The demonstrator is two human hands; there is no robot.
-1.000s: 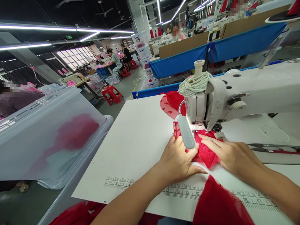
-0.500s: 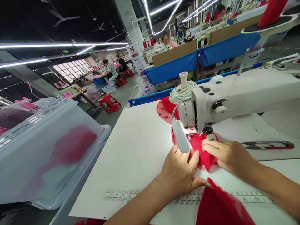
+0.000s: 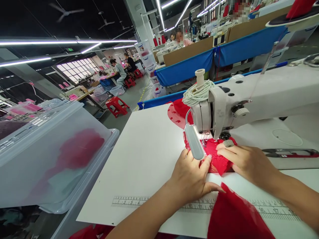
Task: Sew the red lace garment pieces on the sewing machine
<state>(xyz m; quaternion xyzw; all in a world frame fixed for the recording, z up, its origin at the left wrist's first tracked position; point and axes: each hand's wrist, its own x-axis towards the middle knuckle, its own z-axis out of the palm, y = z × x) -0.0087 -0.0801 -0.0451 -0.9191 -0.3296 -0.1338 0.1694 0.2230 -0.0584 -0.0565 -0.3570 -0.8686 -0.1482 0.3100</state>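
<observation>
Red lace-like fabric (image 3: 217, 162) lies under the needle area of a white sewing machine (image 3: 271, 96). Spread over the fabric's left part is my left hand (image 3: 190, 176), fingers resting on it and thumb stretched out apart. That thumb's tip reaches the top of a sheer red piece (image 3: 234, 215) hanging toward the table's front edge. From the right, my right hand (image 3: 245, 162) pinches the fabric's edge close to the presser foot. A grey lamp-like attachment (image 3: 194, 142) hides part of the stitching spot and some left fingertips.
A printed ruler (image 3: 194, 206) runs along the front of the white table (image 3: 139, 149). Thread snips (image 3: 291, 153) lie on the machine bed. More sheer red fabric (image 3: 178, 114) sits behind the needle. A translucent bin (image 3: 50, 159) stands left; people work at benches beyond.
The view has shifted slightly, so the machine appears farther right. Both hands stay at the red fabric, with only slight movement in the fabric's folds.
</observation>
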